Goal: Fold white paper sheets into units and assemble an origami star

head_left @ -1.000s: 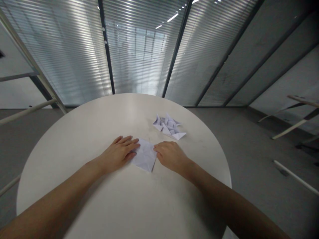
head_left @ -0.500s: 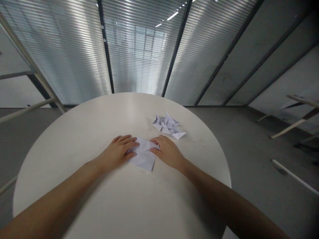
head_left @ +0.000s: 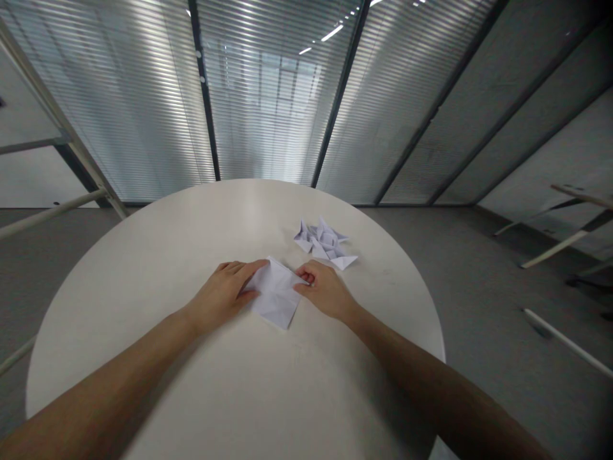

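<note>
A creased, folded sheet of white paper (head_left: 276, 294) lies on the round white table between my hands. My left hand (head_left: 225, 287) holds its left side, with the thumb on the near part and the fingers at the far left edge. The right corner is pinched between the thumb and curled fingers of my right hand (head_left: 325, 287). Just beyond my right hand sits a cluster of folded white paper pieces (head_left: 325, 241) with pointed tips standing up. The underside of the sheet is hidden.
The round white table (head_left: 230, 396) fills the middle of the view. Behind it stands a glass wall with blinds (head_left: 268, 96). A pale metal frame (head_left: 52, 214) is at the left, and table legs (head_left: 555, 248) stand at the right. A white corner (head_left: 441, 449) shows below my right forearm.
The flap under my right fingers has shifted, and the sheet's far corner now shows more fully. My left fingers have drawn back to its left edge. The paper cluster has stayed put.
</note>
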The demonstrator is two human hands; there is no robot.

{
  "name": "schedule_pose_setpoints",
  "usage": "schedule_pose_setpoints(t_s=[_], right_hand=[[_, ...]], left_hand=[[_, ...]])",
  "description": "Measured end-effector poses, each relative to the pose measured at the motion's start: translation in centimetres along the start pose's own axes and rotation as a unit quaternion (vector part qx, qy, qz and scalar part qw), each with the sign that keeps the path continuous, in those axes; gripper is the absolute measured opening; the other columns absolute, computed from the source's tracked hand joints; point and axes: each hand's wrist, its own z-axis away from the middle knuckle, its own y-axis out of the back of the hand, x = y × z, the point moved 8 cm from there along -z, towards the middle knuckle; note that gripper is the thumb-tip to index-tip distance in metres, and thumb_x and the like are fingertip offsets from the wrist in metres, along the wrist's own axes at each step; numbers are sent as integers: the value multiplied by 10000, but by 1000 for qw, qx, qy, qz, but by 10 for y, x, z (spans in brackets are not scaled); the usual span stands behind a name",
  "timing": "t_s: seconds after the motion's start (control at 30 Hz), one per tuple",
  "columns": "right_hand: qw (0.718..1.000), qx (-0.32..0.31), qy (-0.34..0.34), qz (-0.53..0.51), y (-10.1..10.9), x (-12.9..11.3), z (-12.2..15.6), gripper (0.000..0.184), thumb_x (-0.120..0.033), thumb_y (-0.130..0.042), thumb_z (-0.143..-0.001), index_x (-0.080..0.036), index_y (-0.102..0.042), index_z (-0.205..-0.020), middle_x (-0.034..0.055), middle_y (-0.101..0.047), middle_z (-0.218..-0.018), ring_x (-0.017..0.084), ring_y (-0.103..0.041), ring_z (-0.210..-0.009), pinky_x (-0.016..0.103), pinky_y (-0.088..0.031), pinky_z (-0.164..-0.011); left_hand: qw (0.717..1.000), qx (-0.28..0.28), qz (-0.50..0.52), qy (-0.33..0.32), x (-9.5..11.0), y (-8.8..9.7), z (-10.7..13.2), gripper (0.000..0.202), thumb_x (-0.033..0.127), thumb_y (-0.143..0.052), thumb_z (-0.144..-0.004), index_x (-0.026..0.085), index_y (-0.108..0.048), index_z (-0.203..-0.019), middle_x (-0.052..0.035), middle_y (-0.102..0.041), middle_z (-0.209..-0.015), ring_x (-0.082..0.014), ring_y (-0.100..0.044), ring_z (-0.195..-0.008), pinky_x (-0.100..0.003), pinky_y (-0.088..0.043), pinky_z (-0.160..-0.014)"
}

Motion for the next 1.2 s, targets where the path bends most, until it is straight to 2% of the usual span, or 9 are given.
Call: schedule_pose_setpoints(t_s=[0.1,0.23,0.33,0.4,0.5,0.7,0.8,0.97,1.2], right_hand=[[999,48,20,-1,11,-4,0,40,-149,-635,-744,-182,-623,-723,-3,-586,-714,136,-533,-693,262,-396,-657],[986,142,72,-40,29,-13,6,99,-125,-601,-775,-200,-657,-742,20,-622,-767,161,-566,-782,295,-433,-738],[971,204,113,-45,40,-21,14,142,-122,-597,-780,-222,-698,-776,28,-627,-777,175,-566,-805,317,-447,-756],[965,225,128,-32,43,-23,17,160,-128,-586,-790,-227,-711,-776,30,-625,-761,176,-559,-784,325,-448,-752],[971,197,138,-6,38,-22,15,175,-121,-586,-792,-231,-720,-774,28,-628,-758,173,-552,-780,322,-442,-755],[987,69,130,62,10,-14,6,238,-23,-566,-750,-206,-717,-773,26,-645,-788,167,-560,-804,292,-430,-761],[987,26,128,90,1,-16,6,258,4,-540,-734,-185,-709,-782,33,-658,-828,169,-563,-842,293,-423,-803],[984,-27,127,124,-8,-22,8,236,-26,-521,-766,-177,-703,-756,38,-671,-809,176,-557,-852,295,-412,-801],[991,-9,98,93,-5,-23,6,178,-58,-525,-756,-172,-651,-705,33,-653,-786,162,-559,-818,285,-408,-783]], left_hand=[[999,52,-5,10,-1,10,0,447,226,-494,-875,212,-417,-1316,-59,-656,-1013,-204,-595,-934,-390,-425,-885],[989,147,-22,-25,10,33,4,167,217,-485,-897,205,-622,-991,-38,-674,-857,-178,-583,-830,-349,-429,-798],[976,209,-25,-51,18,48,8,135,177,-520,-880,204,-652,-873,-34,-684,-857,-170,-567,-835,-341,-425,-796],[973,221,-33,-63,20,50,10,139,157,-538,-864,211,-666,-857,-32,-690,-884,-173,-560,-855,-349,-421,-810],[978,188,-50,-71,17,43,8,157,157,-547,-856,226,-686,-835,-26,-690,-887,-181,-552,-858,-352,-414,-798],[996,11,-43,-72,14,11,3,203,104,-520,-798,209,-690,-835,-34,-662,-856,-179,-563,-810,-318,-426,-751],[997,-43,-19,-62,16,6,3,251,69,-493,-752,204,-684,-844,-31,-643,-823,-171,-567,-787,-294,-437,-738],[996,-63,15,-55,19,11,4,279,58,-476,-733,208,-688,-834,-25,-634,-809,-165,-580,-791,-269,-450,-732],[998,-38,-5,-39,7,4,2,229,176,-468,-859,229,-687,-902,-48,-655,-864,-178,-585,-836,-297,-466,-766]])
